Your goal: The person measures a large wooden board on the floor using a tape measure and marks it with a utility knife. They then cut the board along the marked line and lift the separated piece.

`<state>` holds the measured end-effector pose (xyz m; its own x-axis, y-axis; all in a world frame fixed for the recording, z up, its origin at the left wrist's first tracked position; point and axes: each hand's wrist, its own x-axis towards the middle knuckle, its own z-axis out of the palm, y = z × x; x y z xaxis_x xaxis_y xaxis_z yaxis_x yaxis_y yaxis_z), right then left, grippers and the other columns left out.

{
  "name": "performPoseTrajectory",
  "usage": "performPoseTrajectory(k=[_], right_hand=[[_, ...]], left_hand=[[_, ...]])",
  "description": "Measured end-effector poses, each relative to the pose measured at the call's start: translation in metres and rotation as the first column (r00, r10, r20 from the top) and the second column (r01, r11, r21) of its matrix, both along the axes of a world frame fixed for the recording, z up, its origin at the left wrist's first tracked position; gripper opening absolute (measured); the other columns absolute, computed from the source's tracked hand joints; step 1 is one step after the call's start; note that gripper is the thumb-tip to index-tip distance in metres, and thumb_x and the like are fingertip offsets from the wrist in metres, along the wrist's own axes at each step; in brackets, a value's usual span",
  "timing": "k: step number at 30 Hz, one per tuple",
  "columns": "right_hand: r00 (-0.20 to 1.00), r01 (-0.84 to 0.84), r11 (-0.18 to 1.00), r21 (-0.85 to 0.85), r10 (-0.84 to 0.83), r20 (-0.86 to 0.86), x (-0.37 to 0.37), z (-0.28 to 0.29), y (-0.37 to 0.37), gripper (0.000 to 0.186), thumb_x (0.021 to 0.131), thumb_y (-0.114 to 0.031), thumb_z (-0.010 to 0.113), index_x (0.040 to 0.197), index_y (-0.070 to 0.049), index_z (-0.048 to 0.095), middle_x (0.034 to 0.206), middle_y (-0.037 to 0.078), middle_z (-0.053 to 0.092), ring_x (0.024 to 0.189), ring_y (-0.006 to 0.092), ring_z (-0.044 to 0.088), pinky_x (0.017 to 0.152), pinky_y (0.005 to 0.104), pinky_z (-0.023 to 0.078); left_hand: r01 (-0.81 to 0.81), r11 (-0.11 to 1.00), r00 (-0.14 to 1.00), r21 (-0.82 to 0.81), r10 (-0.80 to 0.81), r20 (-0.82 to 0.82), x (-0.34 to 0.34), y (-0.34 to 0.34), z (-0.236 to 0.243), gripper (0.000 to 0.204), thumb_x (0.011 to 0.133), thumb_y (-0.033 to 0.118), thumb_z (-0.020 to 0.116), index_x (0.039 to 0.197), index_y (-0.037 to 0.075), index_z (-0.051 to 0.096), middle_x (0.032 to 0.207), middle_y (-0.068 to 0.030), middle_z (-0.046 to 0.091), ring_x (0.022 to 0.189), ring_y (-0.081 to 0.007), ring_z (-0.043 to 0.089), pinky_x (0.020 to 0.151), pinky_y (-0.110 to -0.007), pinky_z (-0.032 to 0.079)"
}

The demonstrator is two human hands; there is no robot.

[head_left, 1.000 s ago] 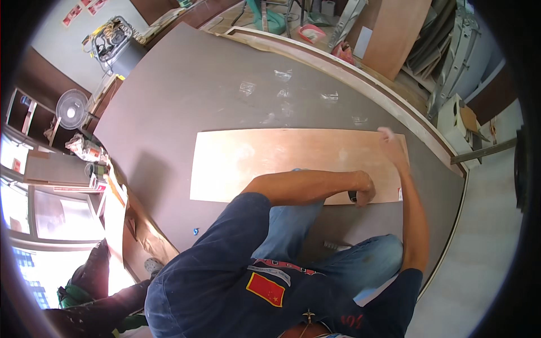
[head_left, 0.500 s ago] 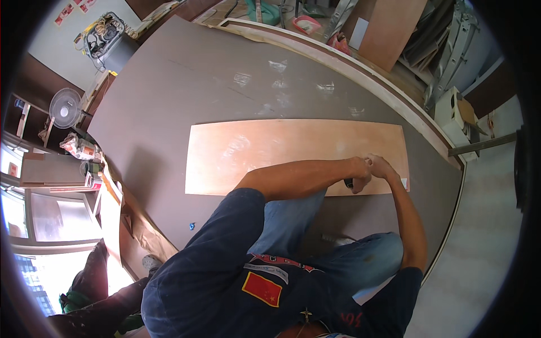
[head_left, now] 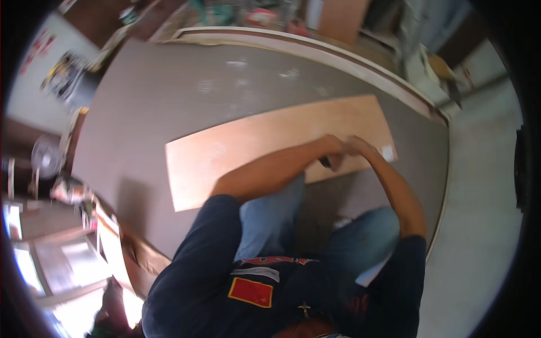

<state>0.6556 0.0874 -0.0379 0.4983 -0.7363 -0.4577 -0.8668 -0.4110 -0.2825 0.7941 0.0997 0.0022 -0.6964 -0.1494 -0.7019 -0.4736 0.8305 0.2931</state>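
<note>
A long reddish-tan wooden board (head_left: 265, 132) lies slanted on the grey-brown surface in front of my knees. Over its right half my two hands meet, blurred by motion. My left hand (head_left: 333, 147) is closed, and a small dark object (head_left: 325, 162) shows at its underside, too smeared to name. Fingers bent in against the left hand, my right hand (head_left: 355, 145) is closed too; what it pinches is hidden. A small whitish label (head_left: 387, 152) sits at the board's right end.
The grey-brown surface (head_left: 124, 124) is edged by a pale raised rim (head_left: 315, 48) at the far side. Brown paper (head_left: 141, 262) and a fan (head_left: 47, 158) are at the left, a pale wall (head_left: 479, 225) at the right. Beyond the rim leans a wooden panel (head_left: 341, 19).
The whole view has turned and shifted, so board and room appear slanted differently. My hands stay together over the board's right half, now farther left in the picture and blurrier.
</note>
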Motion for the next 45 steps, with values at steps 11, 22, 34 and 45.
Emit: performPoseTrajectory(k=[11,22,34,45], right_hand=[[0.986,0.036,0.996,0.084,-0.022,-0.165,-0.060,-0.058,0.008,0.035,0.078,-0.024,0.061,0.106,-0.005,0.068,0.100,0.013,0.068,0.086,0.0268,0.065,0.073,0.0419,0.052],[0.987,0.127,0.991,0.048,-0.121,-0.106,-0.017,0.014,0.011,0.029,0.076,-0.017,0.056,0.098,-0.004,0.070,0.099,0.016,0.068,0.093,0.0306,0.064,0.078,0.0457,0.051],[0.974,0.208,0.976,0.062,-0.201,-0.106,-0.025,-0.004,0.004,0.029,0.075,-0.016,0.057,0.098,-0.004,0.070,0.099,0.016,0.068,0.093,0.0298,0.064,0.076,0.0451,0.051],[0.971,0.227,0.972,0.054,-0.221,-0.096,-0.021,-0.005,0.007,0.029,0.075,-0.016,0.057,0.098,-0.005,0.070,0.099,0.015,0.068,0.093,0.0293,0.064,0.076,0.0447,0.052]], left_hand=[[-0.075,0.996,0.997,0.043,0.074,0.025,-0.055,0.041,0.062,0.062,0.070,0.024,0.062,0.131,0.014,0.052,0.121,-0.0177,0.059,0.110,-0.0316,0.057,0.094,-0.040,0.045],[-0.144,0.989,0.985,0.018,0.142,0.094,-0.026,0.021,0.061,0.063,0.070,0.024,0.062,0.131,0.013,0.051,0.118,-0.0147,0.061,0.110,-0.0270,0.058,0.095,-0.037,0.044],[-0.141,0.989,0.986,0.049,0.136,0.095,-0.033,0.020,0.059,0.061,0.068,0.022,0.063,0.128,0.011,0.054,0.108,-0.0168,0.064,0.102,-0.0284,0.062,0.090,-0.037,0.047],[-0.165,0.984,0.980,0.071,0.155,0.122,-0.036,0.020,0.052,0.063,0.067,0.020,0.064,0.128,0.010,0.053,0.105,-0.0173,0.064,0.099,-0.0287,0.062,0.088,-0.037,0.048]])
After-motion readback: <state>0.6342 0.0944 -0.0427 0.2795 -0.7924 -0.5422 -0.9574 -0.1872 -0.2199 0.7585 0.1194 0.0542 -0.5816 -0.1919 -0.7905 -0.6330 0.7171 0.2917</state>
